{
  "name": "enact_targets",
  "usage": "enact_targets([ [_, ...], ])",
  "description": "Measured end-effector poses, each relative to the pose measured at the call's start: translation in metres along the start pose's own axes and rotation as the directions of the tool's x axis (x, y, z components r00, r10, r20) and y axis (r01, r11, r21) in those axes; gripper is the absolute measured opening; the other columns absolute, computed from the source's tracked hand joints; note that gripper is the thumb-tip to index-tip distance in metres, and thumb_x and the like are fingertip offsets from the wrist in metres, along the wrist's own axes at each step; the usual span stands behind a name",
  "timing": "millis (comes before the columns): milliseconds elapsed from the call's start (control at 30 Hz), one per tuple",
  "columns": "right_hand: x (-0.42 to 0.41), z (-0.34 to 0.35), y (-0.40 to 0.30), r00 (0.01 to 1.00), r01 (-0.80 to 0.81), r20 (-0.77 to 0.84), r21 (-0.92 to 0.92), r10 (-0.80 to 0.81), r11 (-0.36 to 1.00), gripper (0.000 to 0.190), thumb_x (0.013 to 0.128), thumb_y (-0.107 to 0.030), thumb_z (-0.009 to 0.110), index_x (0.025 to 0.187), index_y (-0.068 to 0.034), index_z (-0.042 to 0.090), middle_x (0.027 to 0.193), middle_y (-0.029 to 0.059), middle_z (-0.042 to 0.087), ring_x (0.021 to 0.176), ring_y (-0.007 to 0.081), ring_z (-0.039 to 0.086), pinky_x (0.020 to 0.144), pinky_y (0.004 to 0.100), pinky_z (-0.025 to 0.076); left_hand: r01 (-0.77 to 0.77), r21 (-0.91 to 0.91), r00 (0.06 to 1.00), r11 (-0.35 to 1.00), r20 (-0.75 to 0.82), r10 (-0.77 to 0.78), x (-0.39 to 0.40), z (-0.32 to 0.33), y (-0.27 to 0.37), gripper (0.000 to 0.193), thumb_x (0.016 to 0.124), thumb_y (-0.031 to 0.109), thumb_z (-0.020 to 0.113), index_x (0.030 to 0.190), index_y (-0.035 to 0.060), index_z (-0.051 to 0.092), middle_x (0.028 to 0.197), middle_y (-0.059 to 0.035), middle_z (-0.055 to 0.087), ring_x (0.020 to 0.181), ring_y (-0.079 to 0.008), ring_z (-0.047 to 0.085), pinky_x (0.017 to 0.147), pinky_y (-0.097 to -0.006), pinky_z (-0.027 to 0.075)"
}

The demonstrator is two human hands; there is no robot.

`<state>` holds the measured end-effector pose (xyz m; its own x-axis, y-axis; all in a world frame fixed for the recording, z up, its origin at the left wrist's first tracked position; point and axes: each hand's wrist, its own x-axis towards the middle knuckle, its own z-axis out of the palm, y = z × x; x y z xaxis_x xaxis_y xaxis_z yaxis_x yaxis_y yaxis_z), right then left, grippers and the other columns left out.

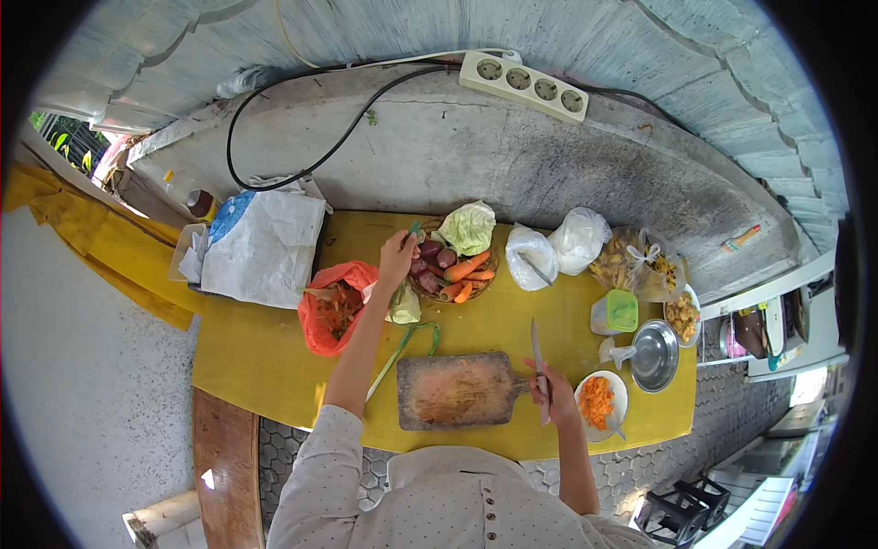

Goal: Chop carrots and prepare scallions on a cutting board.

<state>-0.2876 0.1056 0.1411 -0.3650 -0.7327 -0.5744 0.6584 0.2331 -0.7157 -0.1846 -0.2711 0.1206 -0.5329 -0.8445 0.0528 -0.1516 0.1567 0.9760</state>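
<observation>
My left hand point(400, 255) reaches to the left rim of a wicker basket point(491, 285), its fingers closed around a small green thing point(415, 227) whose kind I cannot tell. The basket holds carrots point(466, 266), purple-red root vegetables point(446, 258) and a pale cabbage point(468, 227). In my right hand point(558, 396) is a kitchen knife point(536, 343), blade pointing away from me. That hand is over the handle of a worn wooden cutting board point(454, 392). Beside it stands a white bowl point(621, 410) of chopped carrot point(595, 401) with a spoon.
A red plastic bag point(317, 335) with peelings stands left, near a spring onion point(394, 359). Plastic bags point(580, 240), a green-lidded container point(621, 310) and a metal bowl point(654, 356) stand right. A power strip point(523, 86) lies on the wall ledge; a wooden bench point(226, 460) is lower left.
</observation>
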Motion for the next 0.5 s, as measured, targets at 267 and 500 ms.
enact_targets([
  [267, 0.012, 0.003, 0.003, 0.996, 0.039, -0.082, 0.012, -0.038, 0.999, 0.041, 0.092, -0.03, 0.04, 0.117, 0.001, 0.049, 0.066, -0.0001, 0.05, 0.045, 0.0065, 0.035, 0.043, 0.0205, 0.029, -0.16, 0.153, 0.982, 0.975, -0.073, 0.172, 0.038, 0.033, 0.015, 0.024, 0.088, 0.021, 0.048, 0.091, -0.0016, 0.056, 0.062, -0.0105, 0.058, 0.054, -0.0182, 0.056, 0.053, -0.0298, 0.043],
  [500, 0.018, 0.029, -0.005, 0.999, 0.026, -0.034, -0.038, -0.027, 0.999, 0.037, 0.091, -0.028, 0.043, 0.112, -0.001, 0.055, 0.064, 0.0, 0.049, 0.046, 0.0059, 0.035, 0.043, 0.02, 0.029, -0.293, -0.491, 0.911, 0.82, -0.405, 0.083, -0.048, -0.035, 0.063, 0.019, 0.093, 0.017, 0.039, 0.078, 0.005, 0.041, 0.068, 0.0001, 0.038, 0.066, -0.0096, 0.038, 0.064, -0.025, 0.037],
])
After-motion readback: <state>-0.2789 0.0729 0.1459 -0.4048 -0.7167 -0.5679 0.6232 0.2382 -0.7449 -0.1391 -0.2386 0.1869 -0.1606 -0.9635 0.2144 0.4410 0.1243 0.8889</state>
